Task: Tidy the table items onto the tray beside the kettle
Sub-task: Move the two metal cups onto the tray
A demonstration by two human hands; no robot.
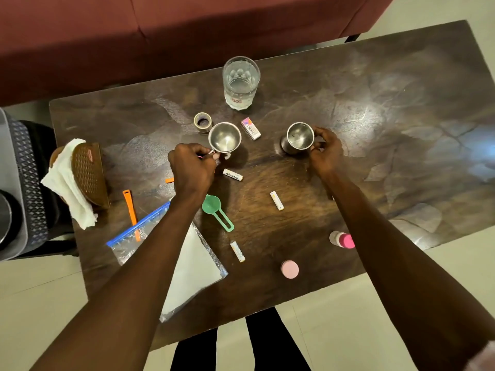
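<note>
1. Overhead, head view: dark wooden table [348, 108] with scattered items; maroon sofa [187, 28] along the far edge.
2. Left hand [191, 167]: fingers clenched on the handle of the left steel cup [224, 137], cup upright, whether touching the tabletop cannot be told.
3. Right hand [325, 151]: fingers closed around the handle side of the right steel cup [299, 137], cup upright, well apart from the first.
4. Between and behind the cups: small pink-and-white box [250, 128]; tape roll [202, 122] just beside the left cup; glass of water [241, 83] farther back.
5. Near side: green scoop [217, 211], three small white tubes [232, 174] [276, 200] [237, 251], pink lid [289, 269], pink-capped bottle [342, 239] lying on its side, zip bag [166, 253] under the left forearm, orange strip [130, 207].
6. Left table edge: brown perforated holder with white tissue [80, 180].
7. Grey tray [16, 183] at far left, off the table, only partly in frame; dark round vessel [5, 218] on it, identity not certain.
</note>
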